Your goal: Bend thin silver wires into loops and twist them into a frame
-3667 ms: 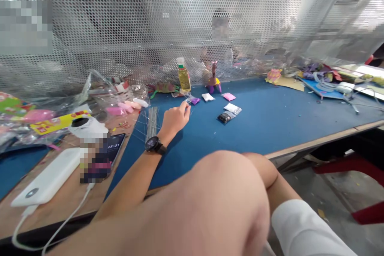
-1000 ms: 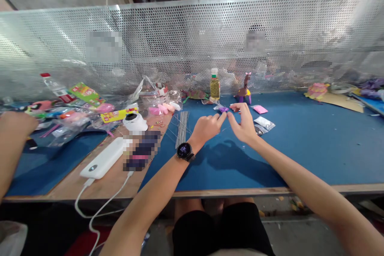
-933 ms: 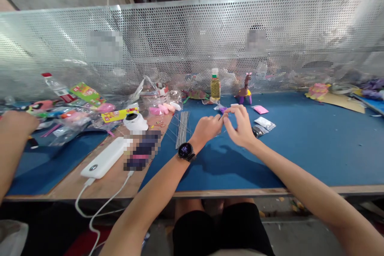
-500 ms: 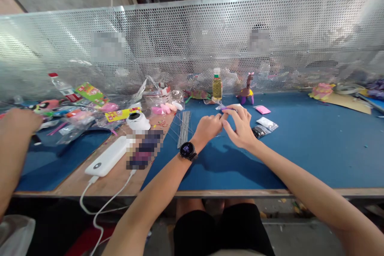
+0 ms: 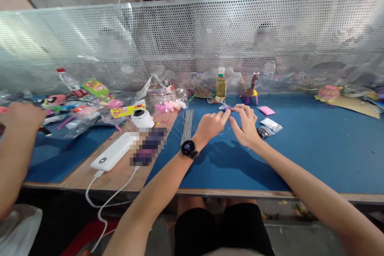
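My left hand (image 5: 211, 124), with a black watch on its wrist, and my right hand (image 5: 246, 124) meet over the blue mat (image 5: 315, 144). Both pinch a small clear packet with purple stuff in it (image 5: 226, 107), fingertips together. A bundle of thin wires (image 5: 188, 126) lies just left of my left hand. Small packets lie to the right of my right hand: a pink one (image 5: 267, 110), a white one (image 5: 271, 124) and a dark one (image 5: 262, 132).
A small bottle of yellow liquid (image 5: 221, 84) and a purple and yellow toy animal (image 5: 251, 92) stand by the perforated metal screen (image 5: 192, 44). A white power bank (image 5: 112, 156), a phone and a white round device (image 5: 142, 119) lie at left. Another person's arm (image 5: 15, 140) reaches in at far left.
3.7 s ago only my left hand reached for the purple packet. Since a second ago both hands have stayed pinched on it, shifting slightly as my view drifted.
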The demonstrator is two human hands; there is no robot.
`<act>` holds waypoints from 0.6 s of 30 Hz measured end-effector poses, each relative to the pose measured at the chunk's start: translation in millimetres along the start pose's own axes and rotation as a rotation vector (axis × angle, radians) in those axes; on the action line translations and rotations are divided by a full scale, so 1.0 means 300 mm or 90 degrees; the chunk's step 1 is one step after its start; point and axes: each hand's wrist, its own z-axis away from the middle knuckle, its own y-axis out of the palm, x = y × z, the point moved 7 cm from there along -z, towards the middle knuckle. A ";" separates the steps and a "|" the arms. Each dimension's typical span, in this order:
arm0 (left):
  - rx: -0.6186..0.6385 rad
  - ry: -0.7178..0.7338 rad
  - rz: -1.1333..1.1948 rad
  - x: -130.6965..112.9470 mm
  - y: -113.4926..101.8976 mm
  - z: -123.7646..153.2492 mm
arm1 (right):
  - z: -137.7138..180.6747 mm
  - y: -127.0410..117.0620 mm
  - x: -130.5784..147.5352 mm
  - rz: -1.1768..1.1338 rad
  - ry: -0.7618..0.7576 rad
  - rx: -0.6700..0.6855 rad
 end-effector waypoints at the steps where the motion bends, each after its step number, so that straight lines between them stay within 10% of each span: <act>1: -0.005 -0.003 -0.003 0.002 0.000 0.001 | 0.001 0.005 -0.009 -0.004 0.009 -0.001; 8: -0.021 -0.012 0.017 0.003 0.003 0.005 | -0.001 0.001 -0.062 -0.025 0.079 -0.032; 12: 0.036 -0.005 0.037 -0.004 0.014 0.000 | 0.016 -0.040 0.060 0.013 -0.044 -0.062; 18: 0.053 -0.012 0.048 -0.049 0.025 -0.029 | 0.139 0.094 0.308 -0.034 -0.295 0.187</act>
